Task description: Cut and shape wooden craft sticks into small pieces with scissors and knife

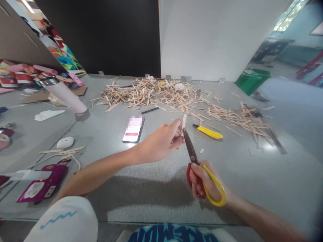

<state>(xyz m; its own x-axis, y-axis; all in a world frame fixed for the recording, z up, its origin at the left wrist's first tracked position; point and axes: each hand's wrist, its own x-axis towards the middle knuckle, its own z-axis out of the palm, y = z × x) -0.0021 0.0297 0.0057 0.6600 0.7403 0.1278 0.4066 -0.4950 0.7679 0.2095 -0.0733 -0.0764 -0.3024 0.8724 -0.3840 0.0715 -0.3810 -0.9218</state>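
Note:
Over the middle of the grey table, my left hand (165, 141) pinches a short flat wooden stick (184, 120) that stands nearly upright. My right hand (205, 179) is wrapped round the handles of a pair of scissors (190, 148), one loop red and the other yellow. Their dark blades point up and away from me, with the tips at the stick just beside my left fingertips. Whether the blades press on the stick I cannot tell. A yellow box cutter (209, 132) lies to the right of the blades.
Loose wooden sticks (151, 94) lie heaped along the back and spread right. A phone (133, 129) lies left of my left hand. Farther left are a pink bottle (65, 95), a white earbud case (65, 142) and a purple device (44, 183) with cables. A green bin (252, 80) stands beyond the table.

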